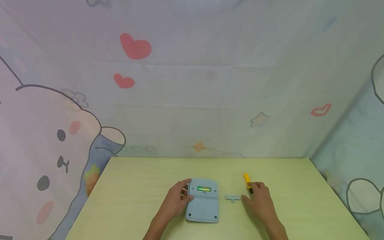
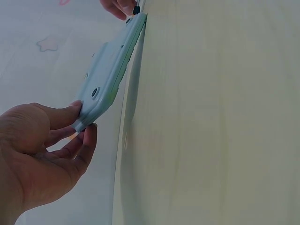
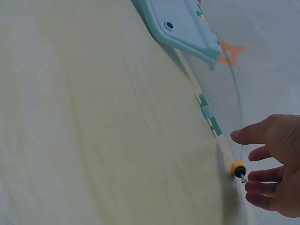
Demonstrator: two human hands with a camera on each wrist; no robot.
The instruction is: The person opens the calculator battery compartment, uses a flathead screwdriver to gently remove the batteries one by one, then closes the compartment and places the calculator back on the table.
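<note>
A light-blue calculator [image 1: 202, 206] lies back side up, with a green battery [image 1: 204, 189] in its uncovered compartment. My left hand [image 1: 176, 201] grips the calculator's left edge; in the left wrist view the thumb [image 2: 65, 116] is on top and fingers are beneath. A small light-blue battery cover [image 1: 232, 198] lies just right of the calculator. My right hand [image 1: 260, 203] hovers by the screwdriver [image 1: 247, 178], which has a yellow and black handle. The right wrist view shows the fingers [image 3: 265, 176] spread and loosely bent beside the screwdriver's metal tip, holding nothing.
Everything lies on a pale yellow-green table [image 1: 138, 186]. A printed cloth [image 1: 192, 100] with hearts, stars and a cartoon animal hangs behind the far edge and along the sides.
</note>
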